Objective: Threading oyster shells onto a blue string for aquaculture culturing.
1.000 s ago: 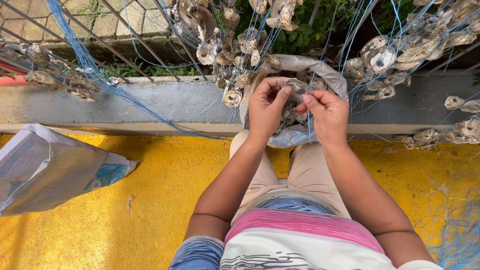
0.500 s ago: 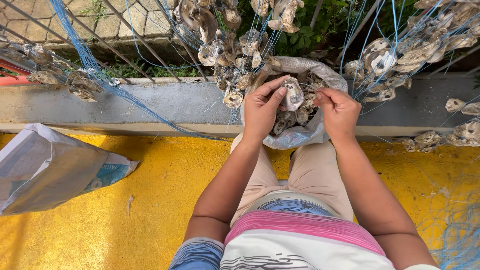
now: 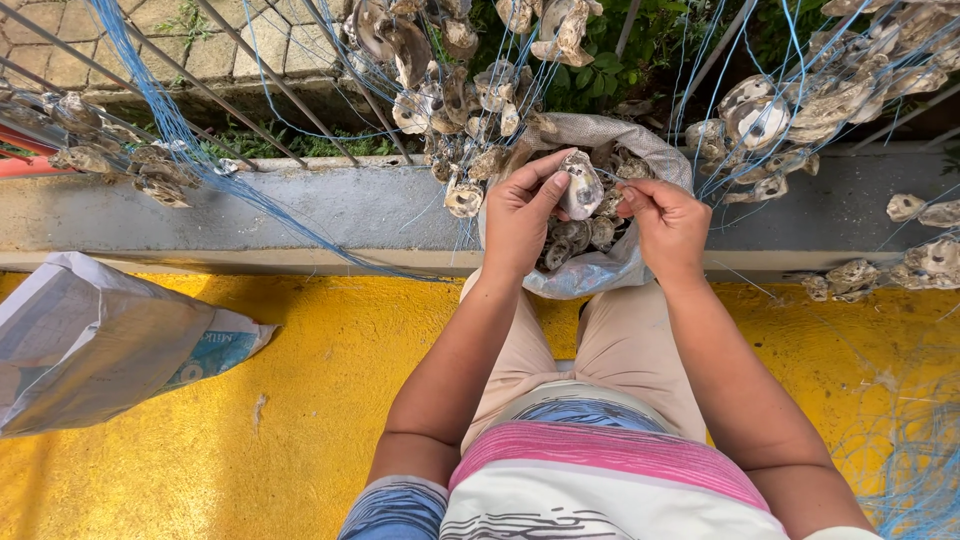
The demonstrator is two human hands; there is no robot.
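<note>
Left hand (image 3: 520,215) has its grip closed on a pale grey, rough oval oyster shell (image 3: 581,186), thumb and fingers pinching its left edge; the shell is held up just above the mouth of the open grey woven sack (image 3: 655,150), which is full of similar shells and sits against the far ledge, between the knees and the fence. Right hand (image 3: 668,222) is just right of the shell, fingers curled shut on what looks like a thin blue line (image 3: 715,150); too fine to tell for certain. The shell lies between the two hands, nearer the left, long axis running near-to-far with a slight tilt. Strings of hanging oyster shells on blue twine (image 3: 450,110) drape off the metal fence bars (image 3: 250,90) just far-left of the sack, more at far right. Surface: grey concrete ledge (image 3: 300,205) across the frame, yellow painted floor (image 3: 300,400) nearer. A white woven bag (image 3: 90,340) lies on the floor well left. Room around the hands is tight: twine crosses on both sides, so snag risk looks real.
</note>
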